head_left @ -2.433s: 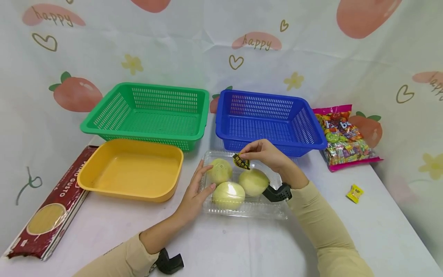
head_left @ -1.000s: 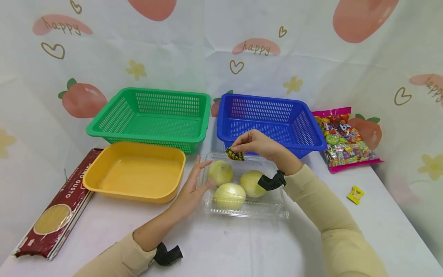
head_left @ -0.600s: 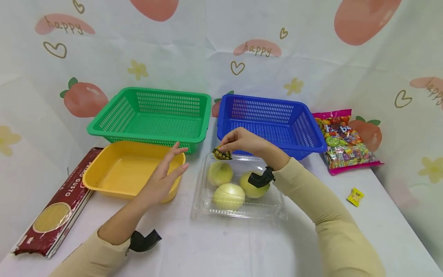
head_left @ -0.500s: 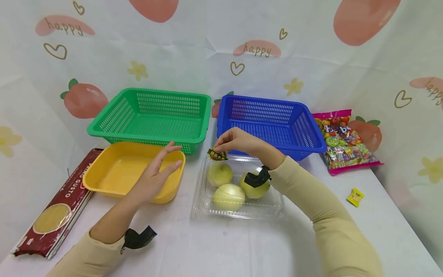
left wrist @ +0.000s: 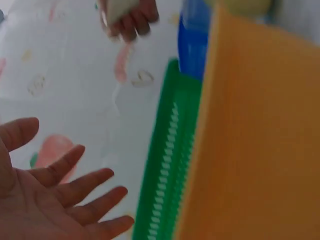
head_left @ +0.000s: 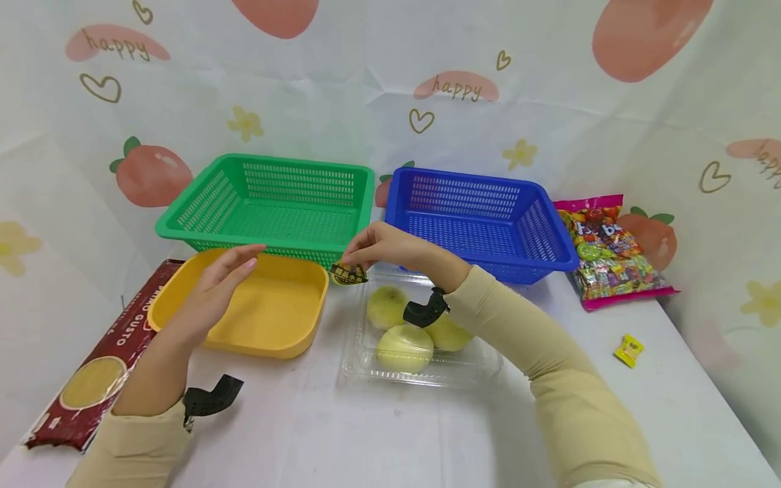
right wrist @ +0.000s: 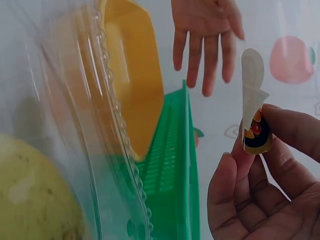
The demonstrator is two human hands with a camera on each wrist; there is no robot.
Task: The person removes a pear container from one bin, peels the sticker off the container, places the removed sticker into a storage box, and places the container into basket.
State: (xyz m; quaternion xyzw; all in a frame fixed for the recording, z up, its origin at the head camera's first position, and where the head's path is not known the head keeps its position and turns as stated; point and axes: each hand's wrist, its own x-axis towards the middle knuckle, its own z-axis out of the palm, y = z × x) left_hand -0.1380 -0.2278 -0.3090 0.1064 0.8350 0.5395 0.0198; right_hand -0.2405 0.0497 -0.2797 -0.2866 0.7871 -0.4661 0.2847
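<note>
My right hand (head_left: 384,245) pinches a black-and-gold sticker (head_left: 348,274) between thumb and fingers, above the gap between the yellow basin (head_left: 268,305) and the clear plastic box (head_left: 421,377). In the right wrist view the sticker's pale back (right wrist: 252,70) shows, its edge curled over. Inside the closed box lie three round yellow-green fruits (head_left: 405,349); my right wrist and its black camera cover part of one. My left hand (head_left: 210,291) hovers over the basin's left side with nothing in it. Spread fingers (left wrist: 90,185) show in the left wrist view.
Behind the basin stands a green basket (head_left: 287,210), with a blue basket (head_left: 476,224) to its right. A red spaghetti packet (head_left: 110,366) lies at the left. At the right are a candy bag (head_left: 601,251) and a small yellow wrapped candy (head_left: 629,350).
My left hand has left the box's side and moved left over the basin. The right hand has carried the sticker left, from above the fruits to past the box's left corner.
</note>
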